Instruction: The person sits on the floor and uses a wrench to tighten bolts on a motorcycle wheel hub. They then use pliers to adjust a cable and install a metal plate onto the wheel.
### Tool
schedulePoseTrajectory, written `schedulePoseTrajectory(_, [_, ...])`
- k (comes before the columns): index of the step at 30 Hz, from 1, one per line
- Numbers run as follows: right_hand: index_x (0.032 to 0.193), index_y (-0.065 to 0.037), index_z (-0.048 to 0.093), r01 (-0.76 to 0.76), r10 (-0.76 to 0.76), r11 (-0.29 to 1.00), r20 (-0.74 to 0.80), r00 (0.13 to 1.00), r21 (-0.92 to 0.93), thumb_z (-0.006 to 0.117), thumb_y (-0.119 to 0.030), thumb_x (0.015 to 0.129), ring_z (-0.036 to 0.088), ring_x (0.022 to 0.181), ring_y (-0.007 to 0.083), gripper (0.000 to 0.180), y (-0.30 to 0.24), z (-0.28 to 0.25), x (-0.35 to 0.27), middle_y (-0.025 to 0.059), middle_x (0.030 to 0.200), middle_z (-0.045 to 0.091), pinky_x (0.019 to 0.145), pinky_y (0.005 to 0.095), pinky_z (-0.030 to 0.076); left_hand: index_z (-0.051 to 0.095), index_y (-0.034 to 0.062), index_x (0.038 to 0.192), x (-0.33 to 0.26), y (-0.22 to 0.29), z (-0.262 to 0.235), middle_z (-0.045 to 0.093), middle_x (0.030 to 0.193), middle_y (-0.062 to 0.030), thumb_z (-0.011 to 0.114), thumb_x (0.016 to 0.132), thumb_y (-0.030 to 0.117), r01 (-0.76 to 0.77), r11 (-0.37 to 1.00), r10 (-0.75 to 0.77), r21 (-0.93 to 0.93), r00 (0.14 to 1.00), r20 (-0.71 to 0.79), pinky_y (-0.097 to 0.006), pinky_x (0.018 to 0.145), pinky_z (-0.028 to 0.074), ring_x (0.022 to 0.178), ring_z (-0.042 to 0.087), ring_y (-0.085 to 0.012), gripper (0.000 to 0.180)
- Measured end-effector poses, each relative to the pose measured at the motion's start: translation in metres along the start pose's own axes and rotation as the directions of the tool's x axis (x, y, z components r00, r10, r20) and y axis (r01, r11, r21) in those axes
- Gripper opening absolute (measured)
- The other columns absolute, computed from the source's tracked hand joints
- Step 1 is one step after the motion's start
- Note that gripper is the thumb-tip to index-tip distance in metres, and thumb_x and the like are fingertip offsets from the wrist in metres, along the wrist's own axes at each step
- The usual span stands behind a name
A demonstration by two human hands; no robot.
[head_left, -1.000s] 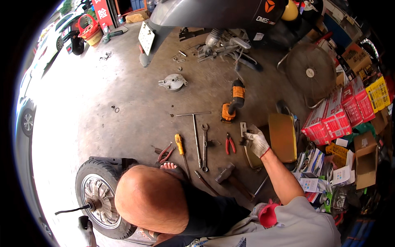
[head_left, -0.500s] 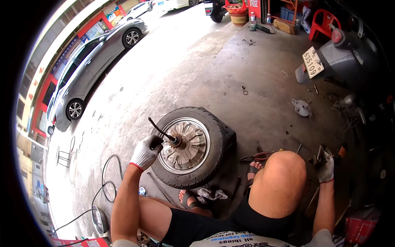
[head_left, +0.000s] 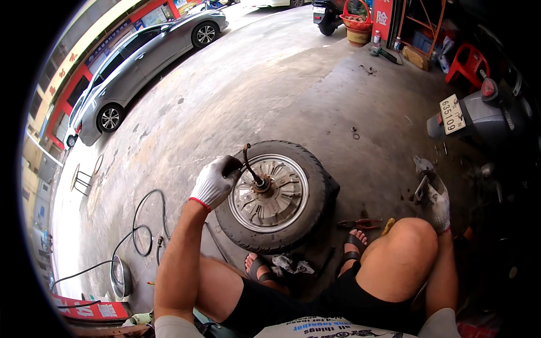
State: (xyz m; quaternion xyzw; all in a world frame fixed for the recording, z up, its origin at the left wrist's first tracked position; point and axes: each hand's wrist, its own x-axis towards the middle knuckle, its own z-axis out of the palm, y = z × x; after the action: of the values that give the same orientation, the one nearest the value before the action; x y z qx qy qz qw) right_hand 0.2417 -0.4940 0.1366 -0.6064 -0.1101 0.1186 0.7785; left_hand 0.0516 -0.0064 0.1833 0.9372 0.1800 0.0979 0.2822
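Here, left hand (head_left: 216, 181) by wheel (head_left: 277, 201) — basket (head_left: 359, 26) atop pot (head_left: 359, 39).

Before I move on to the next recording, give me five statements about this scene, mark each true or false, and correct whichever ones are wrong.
1. The left hand and the right hand are both gloved. True.
2. The right hand is empty. False: it holds a small metal part.
3. The left hand is at the dark cable that sticks out of the hub of the wheel. True.
4. The red-handled pliers lie on the floor, near the right foot. True.
5. The grey car is parked at the right edge of the picture. False: it is at the upper left.
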Motion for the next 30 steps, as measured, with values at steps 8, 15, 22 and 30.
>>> schedulePoseTrajectory(8, [0.123,-0.003,0.058,-0.042,0.035,0.997,0.108,0.994,0.070,0.057,-0.012,0.101,0.064,0.069,0.0174,0.025,0.018,0.012,0.012,0.0057,0.083,0.064,0.066,0.0357,0.057,0.070,0.0006,0.109,0.003,0.006,-0.001,0.074,0.102,-0.0200,0.067,0.090,0.009,-0.007,1.000,0.007,0.020,1.000,0.014,-0.040,0.086,0.055,0.097,0.072,-0.0313,0.021])
schedulePoseTrajectory(15, [0.119,-0.007,0.058,-0.146,0.150,0.979,-0.017,0.989,0.140,0.054,-0.008,0.101,0.068,0.078,0.0222,0.018,0.043,0.005,0.013,0.0080,0.094,0.066,0.073,0.0451,0.061,0.070,0.0006,0.109,0.003,0.005,-0.001,0.073,0.103,-0.0205,0.066,0.090,0.010,-0.010,0.998,0.008,0.056,0.999,0.033,-0.041,0.086,0.055,0.098,0.071,-0.0327,0.021])
schedulePoseTrajectory(22, [0.115,-0.008,0.056,-0.171,0.169,0.978,0.019,0.985,0.121,0.053,-0.009,0.101,0.068,0.081,0.0244,0.014,0.054,-0.006,0.012,0.0100,0.096,0.067,0.076,0.0462,0.060,0.070,0.0038,0.110,0.004,0.003,-0.003,0.071,0.104,-0.0222,0.065,0.092,0.018,-0.004,1.000,0.003,0.022,0.999,0.040,-0.045,0.087,0.053,0.101,0.068,-0.0391,0.024])
schedulePoseTrajectory(30, [0.117,-0.007,0.059,-0.134,0.133,0.986,0.026,0.991,0.100,0.056,-0.011,0.102,0.068,0.079,0.0214,0.016,0.033,0.012,0.015,0.0076,0.094,0.067,0.072,0.0411,0.060,0.070,0.0005,0.109,0.003,0.003,-0.013,0.073,0.106,-0.0205,0.066,0.090,0.012,-0.014,0.999,0.015,0.042,1.000,-0.026,-0.040,0.089,0.055,0.101,0.071,-0.0327,0.022])
